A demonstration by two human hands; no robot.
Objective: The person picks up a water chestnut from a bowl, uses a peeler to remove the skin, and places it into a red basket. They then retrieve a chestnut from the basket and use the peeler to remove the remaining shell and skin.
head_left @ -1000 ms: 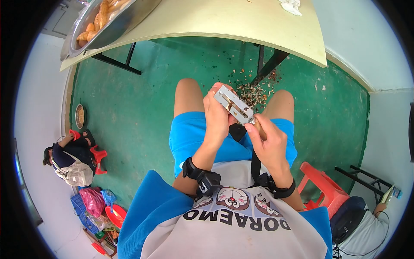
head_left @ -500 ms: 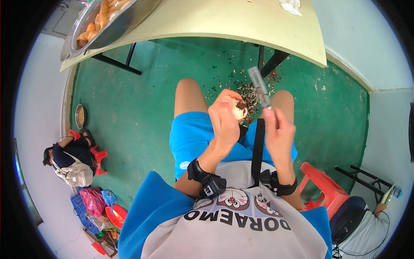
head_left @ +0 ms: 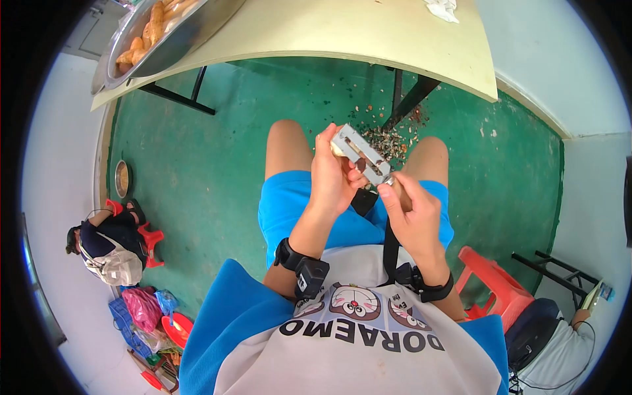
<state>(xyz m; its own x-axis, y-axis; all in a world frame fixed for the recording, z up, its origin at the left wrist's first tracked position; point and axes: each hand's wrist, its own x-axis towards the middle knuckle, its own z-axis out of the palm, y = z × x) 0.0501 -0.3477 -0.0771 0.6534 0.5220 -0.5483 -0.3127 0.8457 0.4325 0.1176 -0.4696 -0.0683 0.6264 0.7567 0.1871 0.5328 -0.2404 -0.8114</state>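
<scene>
My left hand (head_left: 327,178) is closed around a pale, partly peeled root vegetable (head_left: 337,150), mostly hidden by the fingers and the tool; its exact kind does not show. A flat metal peeler (head_left: 366,155) with a long slot lies across it, and something dark brown shows at the slot. My right hand (head_left: 419,209) grips the peeler's handle end from the lower right. Both hands are above my lap, between the knees. Beneath them, peel scraps (head_left: 388,141) are strewn over the green floor.
A pale table (head_left: 316,39) spans the top, bearing a metal basin (head_left: 172,58) of orange-brown roots and crumpled white tissue (head_left: 443,9). Its black leg (head_left: 411,102) stands beyond my knees. A red stool (head_left: 490,289) is at right; a seated person (head_left: 108,247) is far left, near bags (head_left: 141,308).
The peeler has swung down and left from upright beside the vegetable to lying across it. My left hand has turned and shifted slightly left, covering more of the vegetable.
</scene>
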